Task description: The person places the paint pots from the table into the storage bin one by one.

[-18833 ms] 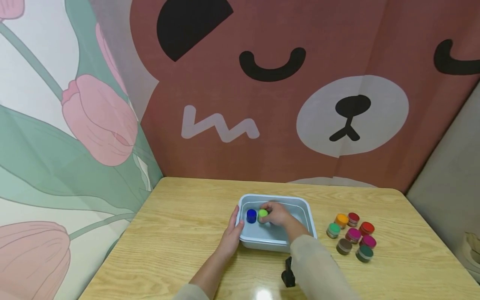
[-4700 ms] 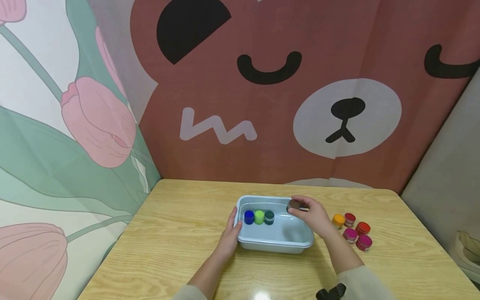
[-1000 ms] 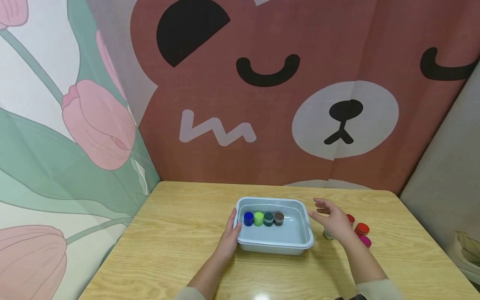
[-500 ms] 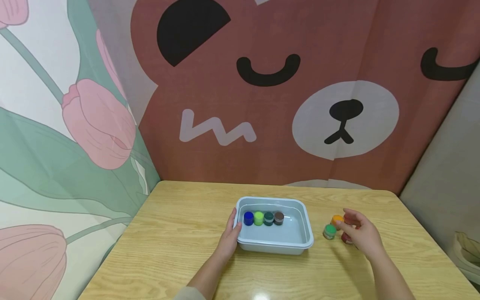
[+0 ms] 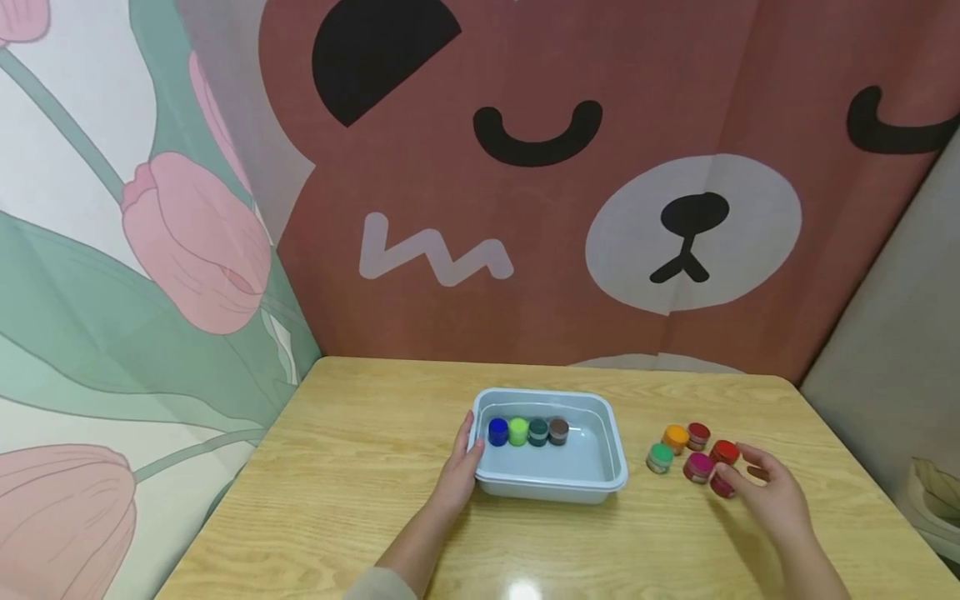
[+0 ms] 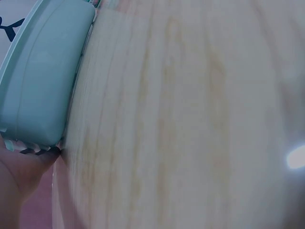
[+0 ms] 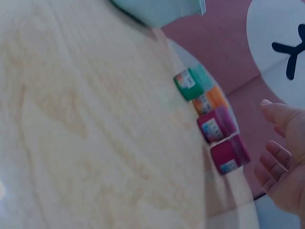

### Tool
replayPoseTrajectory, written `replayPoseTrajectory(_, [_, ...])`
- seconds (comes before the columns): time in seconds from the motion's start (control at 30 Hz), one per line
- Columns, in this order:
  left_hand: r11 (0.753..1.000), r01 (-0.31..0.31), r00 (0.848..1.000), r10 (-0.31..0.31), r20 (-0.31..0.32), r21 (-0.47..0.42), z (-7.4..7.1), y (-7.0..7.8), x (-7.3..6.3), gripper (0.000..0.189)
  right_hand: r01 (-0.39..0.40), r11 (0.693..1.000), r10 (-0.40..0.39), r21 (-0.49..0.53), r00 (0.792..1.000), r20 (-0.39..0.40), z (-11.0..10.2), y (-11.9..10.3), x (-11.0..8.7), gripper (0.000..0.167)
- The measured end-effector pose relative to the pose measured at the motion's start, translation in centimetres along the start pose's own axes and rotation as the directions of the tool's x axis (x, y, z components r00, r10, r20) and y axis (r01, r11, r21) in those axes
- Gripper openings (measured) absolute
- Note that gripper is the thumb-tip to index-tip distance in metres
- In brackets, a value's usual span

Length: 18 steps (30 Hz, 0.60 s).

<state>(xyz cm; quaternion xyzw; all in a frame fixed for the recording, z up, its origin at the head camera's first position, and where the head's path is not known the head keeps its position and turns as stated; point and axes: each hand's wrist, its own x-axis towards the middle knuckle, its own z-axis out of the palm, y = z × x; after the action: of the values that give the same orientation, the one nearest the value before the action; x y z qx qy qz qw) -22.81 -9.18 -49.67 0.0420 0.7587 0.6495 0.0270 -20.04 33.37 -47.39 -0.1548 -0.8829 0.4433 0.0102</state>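
My left hand (image 5: 455, 476) holds the left end of a pale blue plastic basin (image 5: 551, 493), its thumb at the near corner. Inside the basin, a blue paint pot (image 5: 498, 432), a light green pot (image 5: 518, 432), a dark green pot (image 5: 538, 432) and a brown pot (image 5: 558, 432) stand in a row. My right hand (image 5: 772, 498) reaches over the right end of the loose pots, thumb and fingers spread. Its thumb overlaps the nearest magenta pot (image 5: 723, 485) in the head view; beyond that lies a red-lidded pot (image 5: 724, 452). The right wrist view shows the fingers apart from the pots.
Left of the right hand, on the wooden table (image 5: 360, 467), stand another magenta pot (image 5: 698, 467), a green pot (image 5: 660, 458), an orange pot (image 5: 676, 439) and a dark red pot (image 5: 698, 436). A printed bear curtain (image 5: 450, 325) hangs behind the table.
The brown pot went into the row inside the basin after the dark green one, and a green pot now stands beside the orange. My right hand has moved right, to the magenta and red pots.
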Motion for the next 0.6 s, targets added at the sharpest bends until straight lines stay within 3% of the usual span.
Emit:
replayPoseTrajectory(0.4, [1.0,0.025,1.0,-0.025,-0.01,-0.003,0.0,-0.4,0.1,0.057,-0.068,0.998,0.068,0.009,0.997,0.041,1.2,2.5,0.9,0.087])
replayPoseTrajectory(0.6, [0.999,0.037,0.999,-0.037,-0.022,0.01,0.1,0.0,0.1,0.056,-0.057,0.997,0.057,-0.048,0.998,-0.002,1.6,3.1,1.1,0.082])
